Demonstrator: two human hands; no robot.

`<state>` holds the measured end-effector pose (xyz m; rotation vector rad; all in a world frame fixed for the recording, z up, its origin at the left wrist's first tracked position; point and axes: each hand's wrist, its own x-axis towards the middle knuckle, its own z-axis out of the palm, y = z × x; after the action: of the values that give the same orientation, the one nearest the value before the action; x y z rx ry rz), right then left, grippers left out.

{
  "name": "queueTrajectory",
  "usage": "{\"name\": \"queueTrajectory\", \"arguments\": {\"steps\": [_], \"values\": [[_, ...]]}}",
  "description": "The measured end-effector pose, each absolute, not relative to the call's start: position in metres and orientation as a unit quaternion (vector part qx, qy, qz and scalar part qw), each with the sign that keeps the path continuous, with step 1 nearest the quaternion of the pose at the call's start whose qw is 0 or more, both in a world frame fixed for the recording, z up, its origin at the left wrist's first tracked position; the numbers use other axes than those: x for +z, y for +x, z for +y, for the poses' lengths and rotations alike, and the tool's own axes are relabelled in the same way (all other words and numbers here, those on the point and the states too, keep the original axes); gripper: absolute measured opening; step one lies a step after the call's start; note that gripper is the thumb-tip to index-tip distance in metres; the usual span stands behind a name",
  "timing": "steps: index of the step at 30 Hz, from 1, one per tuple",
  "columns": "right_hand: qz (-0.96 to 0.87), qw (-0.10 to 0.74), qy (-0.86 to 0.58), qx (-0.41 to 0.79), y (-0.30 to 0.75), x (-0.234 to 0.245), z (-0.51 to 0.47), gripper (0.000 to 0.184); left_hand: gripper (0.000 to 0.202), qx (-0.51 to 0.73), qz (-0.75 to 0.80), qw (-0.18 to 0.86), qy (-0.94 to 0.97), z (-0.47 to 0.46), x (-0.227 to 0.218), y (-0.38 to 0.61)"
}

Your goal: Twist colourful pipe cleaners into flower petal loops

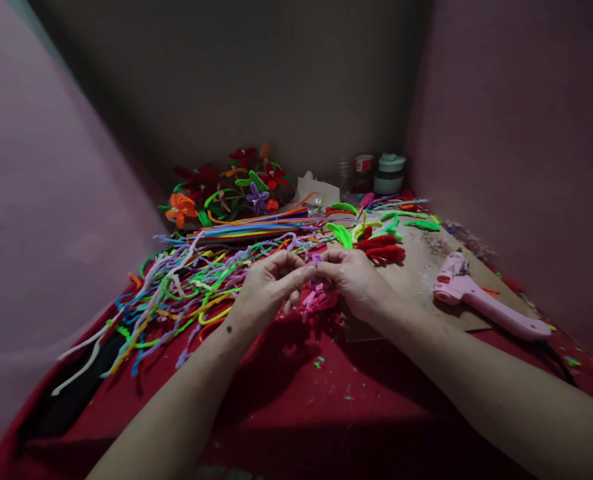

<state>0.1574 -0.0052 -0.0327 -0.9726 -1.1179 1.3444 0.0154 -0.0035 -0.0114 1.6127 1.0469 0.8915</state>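
Observation:
My left hand (275,280) and my right hand (351,277) meet over the middle of the table, thumbs and forefingers pinched together. Between the fingertips is a purple pipe cleaner (316,259), its lower part hidden by the fingers. Just below the hands lie pink pipe cleaner pieces (314,299) on the red cloth; whether they touch the purple one I cannot tell. Close to my right hand, red pipe cleaner petals (381,249) and a green pipe cleaner leaf (340,235) rest on a cardboard sheet (416,280).
Loose coloured pipe cleaners (191,293) spread over the left side. Finished pipe cleaner flowers (226,190) stand at the back. A pink glue gun (491,303) lies at right, with a lidded jar (390,173) behind. Red cloth (326,393) covers the table, with scraps on it.

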Motion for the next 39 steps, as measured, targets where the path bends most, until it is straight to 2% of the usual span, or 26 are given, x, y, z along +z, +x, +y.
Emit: {"name": "queueTrajectory", "arguments": {"steps": [9, 16, 25, 30, 35, 39], "values": [[-0.433, 0.515, -0.420, 0.608, 0.157, -0.034, -0.007, 0.014, 0.023, 0.347, 0.433, 0.501, 0.664, -0.004, -0.013, 0.020], [-0.390, 0.535, -0.366, 0.654, 0.155, -0.038, -0.003, 0.015, 0.015, 0.357, 0.474, 0.402, 0.697, -0.007, -0.015, 0.023], [-0.385, 0.551, -0.345, 0.655, 0.158, -0.036, 0.000, 0.012, 0.031, 0.342, 0.391, 0.585, 0.623, 0.000, -0.020, 0.016], [-0.367, 0.557, -0.350, 0.658, 0.158, -0.037, 0.002, 0.011, 0.023, 0.332, 0.391, 0.585, 0.628, -0.001, -0.023, 0.021], [-0.351, 0.589, -0.355, 0.635, 0.159, -0.037, 0.002, 0.015, 0.020, 0.297, 0.380, 0.642, 0.597, 0.000, -0.022, 0.018], [-0.334, 0.568, -0.358, 0.662, 0.159, -0.036, 0.002, 0.012, 0.019, 0.271, 0.386, 0.643, 0.603, 0.001, -0.022, 0.016]]}}
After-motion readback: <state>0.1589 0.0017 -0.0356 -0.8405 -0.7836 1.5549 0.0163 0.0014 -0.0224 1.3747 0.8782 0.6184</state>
